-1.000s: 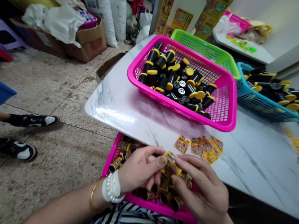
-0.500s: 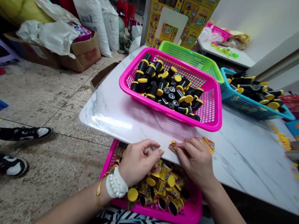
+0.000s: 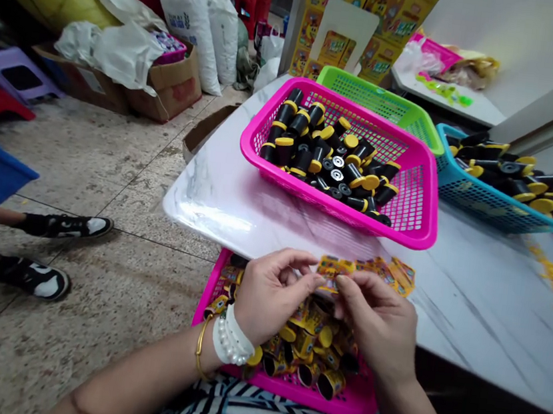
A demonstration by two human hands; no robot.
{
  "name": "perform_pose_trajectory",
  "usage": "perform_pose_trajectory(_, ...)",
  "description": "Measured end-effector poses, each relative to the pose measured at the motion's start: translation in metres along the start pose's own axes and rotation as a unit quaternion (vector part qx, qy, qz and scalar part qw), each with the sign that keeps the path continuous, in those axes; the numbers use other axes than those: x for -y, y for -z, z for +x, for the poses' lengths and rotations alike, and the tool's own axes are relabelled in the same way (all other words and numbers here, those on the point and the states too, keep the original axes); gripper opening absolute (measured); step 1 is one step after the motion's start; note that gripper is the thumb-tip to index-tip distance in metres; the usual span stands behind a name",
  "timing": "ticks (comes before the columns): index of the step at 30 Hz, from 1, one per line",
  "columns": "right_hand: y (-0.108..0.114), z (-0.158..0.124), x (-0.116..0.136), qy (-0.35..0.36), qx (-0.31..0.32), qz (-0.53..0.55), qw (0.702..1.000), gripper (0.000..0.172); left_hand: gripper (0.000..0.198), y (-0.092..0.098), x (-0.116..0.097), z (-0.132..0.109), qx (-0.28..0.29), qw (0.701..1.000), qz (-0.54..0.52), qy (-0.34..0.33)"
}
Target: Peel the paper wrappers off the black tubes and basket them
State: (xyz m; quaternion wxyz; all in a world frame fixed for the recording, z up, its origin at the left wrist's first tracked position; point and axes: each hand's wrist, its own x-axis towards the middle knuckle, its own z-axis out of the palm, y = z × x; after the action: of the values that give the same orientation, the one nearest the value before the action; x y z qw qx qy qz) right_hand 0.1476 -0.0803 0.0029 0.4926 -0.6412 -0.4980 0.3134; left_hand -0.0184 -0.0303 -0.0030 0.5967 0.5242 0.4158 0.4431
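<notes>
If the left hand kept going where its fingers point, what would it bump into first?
The left hand would probably meet the small yellow label first, with the right hand just beyond; depth is hard to judge.

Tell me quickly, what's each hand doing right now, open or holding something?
Left hand: closed, thumb and finger at one edge of a printed yellow label.
Right hand: closed, pinching the same label's other side.

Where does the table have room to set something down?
Free: the left corner of the table, in front of the upper basket; and the stretch between the printed slips, blue basket and yellow bits. Crowded: the far side, with those baskets and a green basket; and the near edge by the slips, left hand and right hand.
</notes>
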Motion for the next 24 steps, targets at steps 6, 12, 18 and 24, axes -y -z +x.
perform_pose_trajectory(6, -0.008, -0.007, -0.001, 0.071, -0.066, -0.037, 0.995, 0.017, 0.017, 0.000, -0.005, -0.009, -0.047, 0.994, 0.047, -0.081)
perform_pose_trajectory(12, -0.005, -0.011, -0.013, 0.169, -0.081, -0.108, 0.976, 0.004, 0.016, 0.003, -0.007, -0.008, -0.056, 0.994, 0.037, -0.083)
perform_pose_trajectory(18, -0.010, -0.006, -0.009, 0.257, -0.027, -0.176, 0.950, 0.010, 0.011, 0.005, -0.010, -0.006, -0.056, 0.994, 0.046, -0.086)
perform_pose_trajectory(24, 0.000, 0.013, 0.011, 0.303, 0.056, -0.205, 0.929, 0.013, 0.018, 0.009, -0.008, 0.000, -0.046, 0.998, 0.001, -0.035)
